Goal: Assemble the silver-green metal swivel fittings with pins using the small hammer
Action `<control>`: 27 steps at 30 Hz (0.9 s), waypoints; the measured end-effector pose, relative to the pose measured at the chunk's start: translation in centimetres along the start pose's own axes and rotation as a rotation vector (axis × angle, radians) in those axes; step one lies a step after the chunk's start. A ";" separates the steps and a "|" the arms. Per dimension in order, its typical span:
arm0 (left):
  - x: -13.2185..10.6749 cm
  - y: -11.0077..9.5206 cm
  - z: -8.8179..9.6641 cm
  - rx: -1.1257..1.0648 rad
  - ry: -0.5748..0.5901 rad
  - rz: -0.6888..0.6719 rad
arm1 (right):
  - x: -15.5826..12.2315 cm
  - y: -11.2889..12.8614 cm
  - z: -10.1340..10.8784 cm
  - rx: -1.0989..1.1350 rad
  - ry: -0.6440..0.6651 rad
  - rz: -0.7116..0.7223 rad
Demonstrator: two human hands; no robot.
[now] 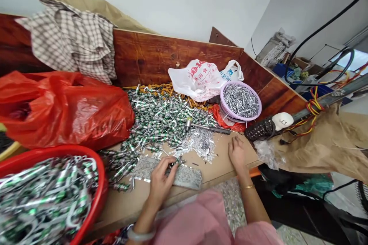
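Observation:
My left hand point(161, 180) rests on a grey speckled stone slab point(186, 177) on the cardboard-covered table point(221, 162). Its fingers are curled round a small dark metal piece at the slab's top edge. My right hand point(237, 152) lies on the cardboard to the right, fingers stretched forward and nearly flat, holding nothing. A big heap of green-banded metal hook parts point(158, 116) lies just beyond both hands. Small loose silver pieces point(202, 143) sit between the hands. A hammer point(207, 127) lies on the heap's right side.
A red basin point(99, 199) full of finished hook parts stands at the near left. A red plastic bag point(63, 107) lies behind it. A lilac basket point(240, 101) of silver screws, a white bag point(201, 78), a checked cloth point(71, 42) and wooden side boards point(161, 55) ring the table.

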State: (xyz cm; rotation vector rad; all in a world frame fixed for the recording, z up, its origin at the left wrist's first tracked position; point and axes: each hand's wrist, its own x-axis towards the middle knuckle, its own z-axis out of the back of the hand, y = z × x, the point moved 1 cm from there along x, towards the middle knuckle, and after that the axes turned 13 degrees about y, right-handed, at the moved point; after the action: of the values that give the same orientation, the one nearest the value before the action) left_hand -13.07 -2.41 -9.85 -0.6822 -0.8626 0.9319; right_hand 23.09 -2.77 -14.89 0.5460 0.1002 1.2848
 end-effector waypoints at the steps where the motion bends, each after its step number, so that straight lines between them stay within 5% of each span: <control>1: 0.0 0.0 0.0 0.004 0.000 0.003 | -0.4 0.4 0.0 0.009 0.035 0.042; 8: 0.4 -0.5 0.6 0.021 0.007 0.063 | -0.3 1.0 1.3 0.045 0.085 0.086; 13: -0.1 -2.0 0.7 -0.063 0.025 0.149 | -0.6 4.4 1.0 0.134 0.277 0.240; 20: -2.7 -3.4 -0.1 -0.197 0.060 0.320 | -0.5 6.3 3.8 0.220 0.420 0.191; 24: -3.7 -4.0 -0.7 -0.229 0.003 0.445 | -2.1 7.3 3.3 0.163 0.640 0.294; 27: -4.0 -4.4 -1.0 -0.272 -0.016 0.415 | -2.6 8.1 2.7 0.120 0.605 0.313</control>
State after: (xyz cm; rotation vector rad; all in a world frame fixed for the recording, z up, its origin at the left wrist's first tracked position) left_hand -11.78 -8.02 -8.11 -1.1184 -0.8870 1.2013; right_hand 16.14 -4.64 -9.54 0.2625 0.6176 1.7274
